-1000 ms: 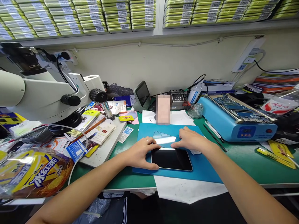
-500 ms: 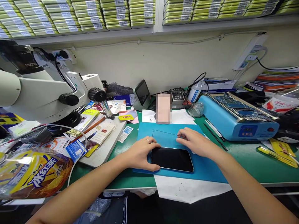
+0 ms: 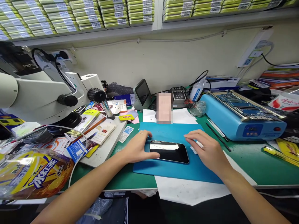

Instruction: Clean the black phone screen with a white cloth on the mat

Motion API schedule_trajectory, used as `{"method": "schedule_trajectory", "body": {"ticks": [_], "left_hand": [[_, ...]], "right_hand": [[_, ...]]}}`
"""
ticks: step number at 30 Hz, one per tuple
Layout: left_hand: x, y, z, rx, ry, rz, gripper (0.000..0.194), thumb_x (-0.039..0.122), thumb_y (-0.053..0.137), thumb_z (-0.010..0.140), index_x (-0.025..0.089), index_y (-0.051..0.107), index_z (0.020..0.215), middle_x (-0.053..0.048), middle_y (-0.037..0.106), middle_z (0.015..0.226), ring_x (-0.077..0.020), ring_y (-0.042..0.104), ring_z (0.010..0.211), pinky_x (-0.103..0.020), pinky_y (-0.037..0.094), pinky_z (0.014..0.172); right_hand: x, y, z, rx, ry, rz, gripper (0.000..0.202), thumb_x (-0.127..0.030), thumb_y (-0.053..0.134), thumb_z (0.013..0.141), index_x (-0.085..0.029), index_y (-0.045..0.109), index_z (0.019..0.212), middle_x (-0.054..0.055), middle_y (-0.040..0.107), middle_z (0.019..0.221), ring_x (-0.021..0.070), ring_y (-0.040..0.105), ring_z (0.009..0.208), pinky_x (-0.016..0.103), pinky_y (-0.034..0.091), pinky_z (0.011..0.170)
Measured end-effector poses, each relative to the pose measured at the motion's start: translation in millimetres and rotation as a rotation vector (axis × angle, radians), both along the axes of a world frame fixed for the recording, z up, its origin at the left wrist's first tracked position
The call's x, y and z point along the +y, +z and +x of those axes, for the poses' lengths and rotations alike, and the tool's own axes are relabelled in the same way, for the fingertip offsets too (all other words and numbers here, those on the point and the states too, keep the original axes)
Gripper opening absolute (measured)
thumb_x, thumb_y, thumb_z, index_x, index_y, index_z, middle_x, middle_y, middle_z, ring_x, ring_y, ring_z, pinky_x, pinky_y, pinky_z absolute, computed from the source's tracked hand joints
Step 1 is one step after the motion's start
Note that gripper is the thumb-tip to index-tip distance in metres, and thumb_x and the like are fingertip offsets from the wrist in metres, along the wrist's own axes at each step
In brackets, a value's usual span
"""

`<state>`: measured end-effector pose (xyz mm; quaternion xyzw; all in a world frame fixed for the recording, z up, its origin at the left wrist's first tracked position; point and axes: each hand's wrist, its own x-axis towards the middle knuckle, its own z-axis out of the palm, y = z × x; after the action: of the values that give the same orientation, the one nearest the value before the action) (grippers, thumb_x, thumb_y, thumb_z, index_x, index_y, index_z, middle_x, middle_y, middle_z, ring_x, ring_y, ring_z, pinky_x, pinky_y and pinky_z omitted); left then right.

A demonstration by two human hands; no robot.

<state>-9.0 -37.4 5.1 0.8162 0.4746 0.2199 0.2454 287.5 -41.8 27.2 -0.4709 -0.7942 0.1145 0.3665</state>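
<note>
Phone (image 3: 173, 157): flat, dark and glossy, with rounded corners and a pale rim; it now lies slightly farther from you than a moment ago, a bright reflection across its far half.
Bench (image 3: 247, 168): smooth green top under your work.
Mat (image 3: 144, 169): matte blue sheet beneath the phone.
Left hand (image 3: 137, 149): open around the phone's left end, thumb over its near side.
Right hand (image 3: 210, 149): thumb and forefinger pinched beyond the right end; you cannot tell whether they grip anything.
Clear pane: its dark outline no longer shows beyond the phone, so its place is uncertain.
White scrap (image 3: 195, 147): thin, beside your right fingers.
</note>
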Motion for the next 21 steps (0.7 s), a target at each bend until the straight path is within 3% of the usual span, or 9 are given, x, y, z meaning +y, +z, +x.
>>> {"method": "schedule_trajectory", "body": {"ticks": [3,6,9,14,21], "left_hand": [[1,-2.7,-4,-0.116,0.014,-0.008,0.062,0.056,0.065,0.088,0.018,0.048,0.134,-0.014,0.060,0.129,-0.0308,0.058,0.115,-0.046,0.049,0.097],[2,-2.0,-5,-0.098,-0.118,0.028,0.061,0.056,0.060,0.094,0.020,0.046,0.141,-0.013,0.060,0.136,-0.0303,0.055,0.123,-0.047,0.043,0.105],[2,1.6,-3,0.008,-0.237,0.057,0.053,0.056,0.061,0.095,0.022,0.055,0.135,-0.011,0.063,0.133,-0.0290,0.056,0.120,-0.044,0.043,0.104],[3,1.8,-1,0.024,-0.240,0.084,0.058,0.056,0.069,0.090,0.022,0.057,0.135,-0.010,0.065,0.130,-0.0279,0.058,0.117,-0.042,0.045,0.102],[5,-4.7,-3,-0.017,-0.232,0.045,0.065,0.054,0.075,0.086,0.024,0.054,0.140,-0.010,0.065,0.128,-0.0274,0.057,0.116,-0.041,0.049,0.099]], "right_hand": [[-9,-13.5,3,-0.023,0.108,0.135,0.020,-0.035,0.055,0.099,-0.028,0.074,0.100,0.007,0.074,0.097,0.0232,0.071,0.091,0.039,0.060,0.080],[-16,-20.4,4,-0.090,0.223,0.215,0.019,-0.025,0.057,0.098,-0.029,0.075,0.104,0.006,0.075,0.100,0.0213,0.072,0.092,0.037,0.062,0.079],[-18,-24.8,8,-0.149,0.273,0.210,0.022,-0.022,0.057,0.098,-0.031,0.075,0.108,0.006,0.075,0.107,0.0225,0.071,0.102,0.039,0.062,0.084],[-16,-31.5,15,-0.207,0.273,0.061,0.024,-0.037,0.057,0.098,-0.032,0.075,0.113,0.008,0.066,0.133,0.0293,0.063,0.123,0.048,0.060,0.096],[-19,-33.6,16,-0.284,0.141,-0.184,0.054,-0.058,0.056,0.094,-0.033,0.057,0.143,0.008,0.055,0.151,0.0340,0.055,0.134,0.054,0.055,0.103]]}}
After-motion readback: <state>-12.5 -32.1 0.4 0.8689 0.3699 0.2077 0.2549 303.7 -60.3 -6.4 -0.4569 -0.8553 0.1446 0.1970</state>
